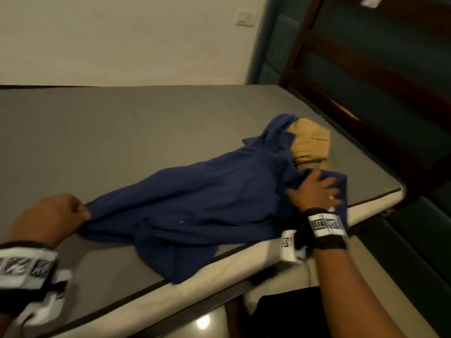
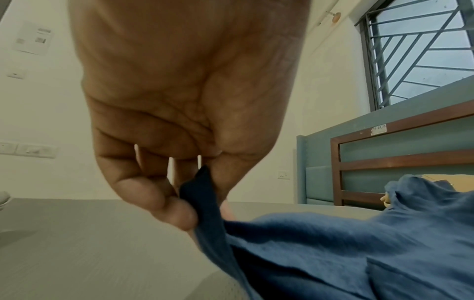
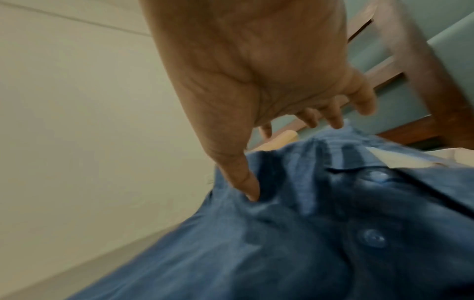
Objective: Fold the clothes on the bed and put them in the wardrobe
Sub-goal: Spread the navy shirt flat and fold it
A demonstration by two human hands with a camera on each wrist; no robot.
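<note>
On the bed (image 1: pixel 97 132), the left hand (image 1: pixel 52 213) is pinching the blue shirt (image 1: pixel 200 198) while the right hand (image 1: pixel 314 191) is pressing it, fingers spread

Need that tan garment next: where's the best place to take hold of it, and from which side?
Take the tan garment by its bare headboard-side edge, coming from above on the right. Its near-left part lies under the blue shirt, so a grip there would catch both.
</note>
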